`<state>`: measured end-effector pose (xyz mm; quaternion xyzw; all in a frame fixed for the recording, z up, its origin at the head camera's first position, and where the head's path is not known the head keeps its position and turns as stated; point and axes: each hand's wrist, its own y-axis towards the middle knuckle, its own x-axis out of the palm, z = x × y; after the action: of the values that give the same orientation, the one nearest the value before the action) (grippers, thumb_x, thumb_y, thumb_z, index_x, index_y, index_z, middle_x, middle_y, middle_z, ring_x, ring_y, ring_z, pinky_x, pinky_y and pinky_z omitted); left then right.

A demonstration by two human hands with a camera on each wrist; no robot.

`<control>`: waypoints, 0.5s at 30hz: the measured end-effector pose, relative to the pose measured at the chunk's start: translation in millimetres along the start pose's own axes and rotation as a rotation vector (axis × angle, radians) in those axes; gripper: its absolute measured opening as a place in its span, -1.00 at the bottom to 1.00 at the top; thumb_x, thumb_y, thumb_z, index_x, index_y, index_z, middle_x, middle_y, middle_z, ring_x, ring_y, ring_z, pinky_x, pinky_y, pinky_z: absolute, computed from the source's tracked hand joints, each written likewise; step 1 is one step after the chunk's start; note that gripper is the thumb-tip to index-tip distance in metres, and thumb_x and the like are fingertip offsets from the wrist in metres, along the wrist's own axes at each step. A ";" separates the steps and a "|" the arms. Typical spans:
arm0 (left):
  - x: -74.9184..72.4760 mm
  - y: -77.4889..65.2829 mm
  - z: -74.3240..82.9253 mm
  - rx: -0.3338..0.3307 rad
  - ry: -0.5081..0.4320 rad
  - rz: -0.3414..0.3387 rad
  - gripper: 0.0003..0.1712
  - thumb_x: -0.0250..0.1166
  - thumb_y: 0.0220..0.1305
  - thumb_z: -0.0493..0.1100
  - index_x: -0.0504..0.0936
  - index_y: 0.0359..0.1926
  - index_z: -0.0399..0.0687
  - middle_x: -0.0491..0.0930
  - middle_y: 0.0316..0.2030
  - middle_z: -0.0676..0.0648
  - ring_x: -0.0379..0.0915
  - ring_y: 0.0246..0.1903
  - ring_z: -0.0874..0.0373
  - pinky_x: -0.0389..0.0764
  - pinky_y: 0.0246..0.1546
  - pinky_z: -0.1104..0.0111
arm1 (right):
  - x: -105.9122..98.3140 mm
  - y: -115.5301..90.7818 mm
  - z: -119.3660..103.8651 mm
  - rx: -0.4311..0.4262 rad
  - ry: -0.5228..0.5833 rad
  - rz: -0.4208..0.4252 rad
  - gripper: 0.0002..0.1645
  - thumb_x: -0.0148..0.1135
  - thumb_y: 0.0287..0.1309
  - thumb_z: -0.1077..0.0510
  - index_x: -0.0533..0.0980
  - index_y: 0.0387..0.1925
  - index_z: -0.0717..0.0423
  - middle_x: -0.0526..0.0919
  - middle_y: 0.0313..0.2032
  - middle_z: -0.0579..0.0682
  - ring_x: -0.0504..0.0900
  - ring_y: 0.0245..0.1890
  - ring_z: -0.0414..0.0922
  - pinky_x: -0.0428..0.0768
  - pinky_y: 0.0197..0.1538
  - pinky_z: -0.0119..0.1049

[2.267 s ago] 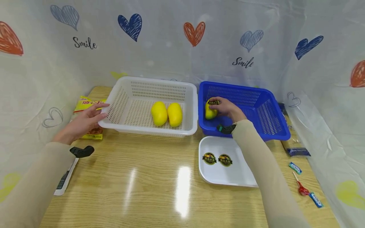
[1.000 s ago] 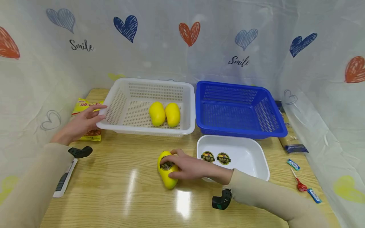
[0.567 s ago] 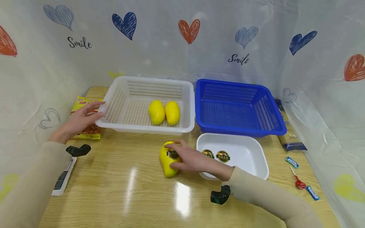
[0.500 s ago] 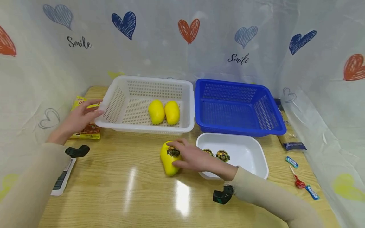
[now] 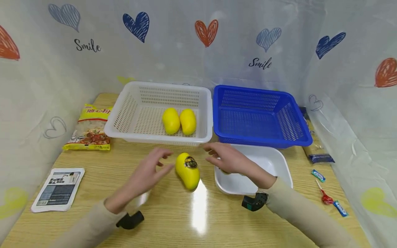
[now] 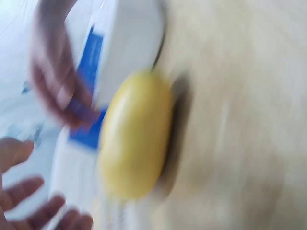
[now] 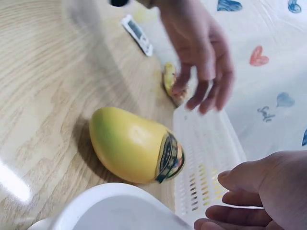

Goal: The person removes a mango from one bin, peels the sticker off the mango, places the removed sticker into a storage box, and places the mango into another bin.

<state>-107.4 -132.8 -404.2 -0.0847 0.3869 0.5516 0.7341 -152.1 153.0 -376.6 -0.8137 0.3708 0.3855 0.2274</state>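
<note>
A yellow mango (image 5: 187,177) with a dark round sticker (image 5: 190,162) lies on the wooden table in front of the baskets. My left hand (image 5: 148,174) is just to its left, fingers loosely bent and apart from the fruit. On the other side, my right hand (image 5: 229,159) hovers over the left edge of a white tray (image 5: 235,191), holding nothing and partly hiding the stickers inside. In the right wrist view the mango (image 7: 129,143) shows a greenish end and its sticker. Two more mangoes (image 5: 171,121) sit in the white basket (image 5: 155,138).
A blue basket (image 5: 263,140) stands right of the white one. A pasta bag (image 5: 90,132) and a white packet (image 5: 59,189) lie at left. Along the right are a long packet (image 5: 317,148), small wrapped candies (image 5: 318,175) and a red lollipop (image 5: 326,198).
My right hand carried the mango from the blue basket to the table, then let go and drew right. My left hand left the white basket's rim and came down beside the mango.
</note>
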 end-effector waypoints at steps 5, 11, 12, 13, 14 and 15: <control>60.1 -6.8 3.4 -0.145 0.027 0.021 -0.24 0.50 0.10 -0.05 0.41 0.21 -0.35 0.36 0.14 -0.25 0.29 0.13 -0.16 0.45 0.09 0.01 | 10.4 13.5 4.1 -0.029 -0.060 -0.003 -0.60 0.15 0.37 0.13 0.52 0.14 0.27 0.64 0.02 0.13 0.64 -0.02 -0.04 0.57 0.05 -0.19; 74.8 -6.3 -6.1 -0.216 -0.070 0.028 -0.05 0.58 -0.02 -0.09 0.30 0.29 -0.39 0.22 0.24 -0.29 0.16 0.21 -0.20 0.35 0.16 -0.03 | 21.6 21.8 2.2 -0.065 -0.034 -0.028 -0.62 0.18 0.34 0.18 0.53 0.10 0.30 0.66 -0.01 0.15 0.67 -0.07 -0.04 0.59 0.01 -0.20; 73.8 -5.9 -7.9 -0.225 -0.105 0.010 -0.05 0.57 -0.01 -0.11 0.29 0.31 -0.38 0.20 0.25 -0.29 0.16 0.23 -0.19 0.33 0.18 -0.03 | 22.9 22.4 1.8 -0.064 -0.023 -0.035 -0.62 0.18 0.33 0.19 0.53 0.11 0.29 0.66 0.00 0.16 0.67 -0.07 -0.04 0.60 0.01 -0.21; 72.4 -5.6 -9.5 -0.235 -0.139 -0.015 -0.05 0.57 -0.01 -0.13 0.28 0.32 -0.36 0.17 0.26 -0.28 0.16 0.23 -0.19 0.33 0.19 -0.03 | 24.3 22.9 1.5 -0.061 -0.013 -0.042 -0.62 0.18 0.33 0.19 0.52 0.12 0.28 0.65 0.01 0.15 0.68 -0.07 -0.05 0.60 0.01 -0.22; 70.8 -5.4 -11.1 -0.243 -0.167 -0.041 -0.04 0.57 -0.01 -0.14 0.27 0.33 -0.34 0.15 0.28 -0.28 0.16 0.25 -0.18 0.33 0.21 -0.03 | 25.6 23.2 1.2 -0.056 -0.001 -0.052 -0.61 0.18 0.33 0.19 0.52 0.13 0.27 0.65 0.02 0.16 0.68 -0.07 -0.05 0.60 0.00 -0.23; 69.0 -5.1 -12.6 -0.245 -0.188 -0.069 -0.04 0.56 0.00 -0.14 0.26 0.35 -0.33 0.13 0.30 -0.27 0.16 0.26 -0.18 0.31 0.23 -0.03 | 27.1 23.6 1.1 -0.054 0.012 -0.063 -0.61 0.18 0.33 0.20 0.51 0.14 0.27 0.64 0.03 0.17 0.68 -0.07 -0.05 0.61 0.00 -0.23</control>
<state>-102.5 -90.3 -460.0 -0.1348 0.2430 0.5747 0.7698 -159.4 127.5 -400.9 -0.8331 0.3360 0.3831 0.2152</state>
